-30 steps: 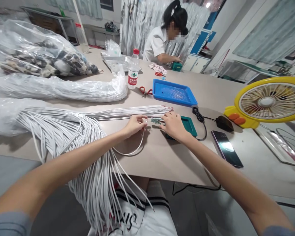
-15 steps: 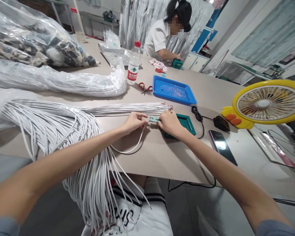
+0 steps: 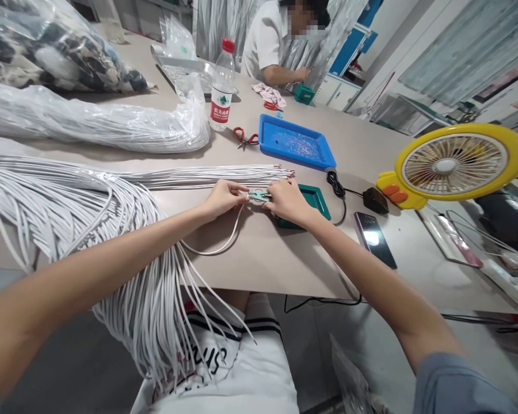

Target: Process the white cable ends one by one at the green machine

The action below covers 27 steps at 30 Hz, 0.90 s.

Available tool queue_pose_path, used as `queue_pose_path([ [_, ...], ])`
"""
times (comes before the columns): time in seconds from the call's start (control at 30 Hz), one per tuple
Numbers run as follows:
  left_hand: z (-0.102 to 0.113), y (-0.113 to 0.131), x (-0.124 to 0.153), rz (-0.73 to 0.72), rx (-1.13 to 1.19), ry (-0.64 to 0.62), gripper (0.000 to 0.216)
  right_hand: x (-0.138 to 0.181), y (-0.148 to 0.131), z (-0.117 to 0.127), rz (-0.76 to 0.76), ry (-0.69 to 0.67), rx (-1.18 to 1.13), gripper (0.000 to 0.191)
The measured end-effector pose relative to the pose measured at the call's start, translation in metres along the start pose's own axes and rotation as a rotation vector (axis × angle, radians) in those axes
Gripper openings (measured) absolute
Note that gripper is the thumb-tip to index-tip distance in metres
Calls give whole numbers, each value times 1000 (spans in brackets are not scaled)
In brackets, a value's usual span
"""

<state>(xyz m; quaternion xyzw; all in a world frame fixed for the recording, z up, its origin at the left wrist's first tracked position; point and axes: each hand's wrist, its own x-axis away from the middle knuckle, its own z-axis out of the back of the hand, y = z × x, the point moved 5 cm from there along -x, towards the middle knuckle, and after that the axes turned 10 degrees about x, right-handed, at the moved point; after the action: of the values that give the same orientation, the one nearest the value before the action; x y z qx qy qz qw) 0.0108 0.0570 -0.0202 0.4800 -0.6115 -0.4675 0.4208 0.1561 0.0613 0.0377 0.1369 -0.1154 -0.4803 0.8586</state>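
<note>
My left hand pinches the end of a white cable between thumb and fingers. The cable hangs in a loop below and joins the loose bundle. Closed around a small light-green pliers-like tool is my right hand; the tool's nose points left and meets the cable end at my left fingertips. My fingers cover most of its handles. A green tray lies just behind and under my right hand. The big bundle of white cables spills over the table edge onto my lap, beneath my left forearm.
A row of straight cables lies beyond my hands. Behind it are red-handled cutters, a blue tray with small scraps, and a water bottle. On the right are a phone and yellow fan. A co-worker sits opposite.
The camera view has shifted, so the table things appear higher and slightly left. My hands keep the same grip on the cable and tool. The co-worker's hand has risen off the green box.
</note>
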Motion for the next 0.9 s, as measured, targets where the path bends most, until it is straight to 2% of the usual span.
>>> queue_pose_path([
  [0.07, 0, 0, 0, -6, -7, -4, 31, 1, 6, -1, 0, 22, -64, 31],
  [0.23, 2, 2, 0, -24, -17, -3, 32, 0, 22, -4, -124, 116, -169, 40],
  [0.4, 4, 11, 0, -66, -17, 8, 34, 0, 25, -1, -119, 145, -212, 44],
  [0.5, 3, 22, 3, -102, 10, -8, 40, 8, 22, 10, -120, 295, -332, 41],
  [0.57, 1, 28, 6, -127, 61, -38, 44, 17, 17, 18, -145, 448, -582, 35],
  [0.6, 0, 31, 8, -133, 91, -57, 46, 21, 14, 17, -188, 490, -779, 30],
  [0.63, -1, 32, 10, -136, 121, -77, 49, 23, 9, 12, -232, 463, -1009, 28],
  [0.7, -3, 33, 13, -133, 152, -121, 55, 23, -9, -2, -225, 251, -1433, 36],
  [0.77, -7, 33, 16, -124, 148, -181, 61, 24, -25, -12, -189, 124, -1695, 41],
  [0.8, -9, 32, 17, -118, 139, -214, 63, 24, -30, -14, -181, 114, -1769, 41],
  [0.9, -15, 30, 20, -99, 100, -293, 67, 24, -34, -19, -198, 199, -1849, 32],
])
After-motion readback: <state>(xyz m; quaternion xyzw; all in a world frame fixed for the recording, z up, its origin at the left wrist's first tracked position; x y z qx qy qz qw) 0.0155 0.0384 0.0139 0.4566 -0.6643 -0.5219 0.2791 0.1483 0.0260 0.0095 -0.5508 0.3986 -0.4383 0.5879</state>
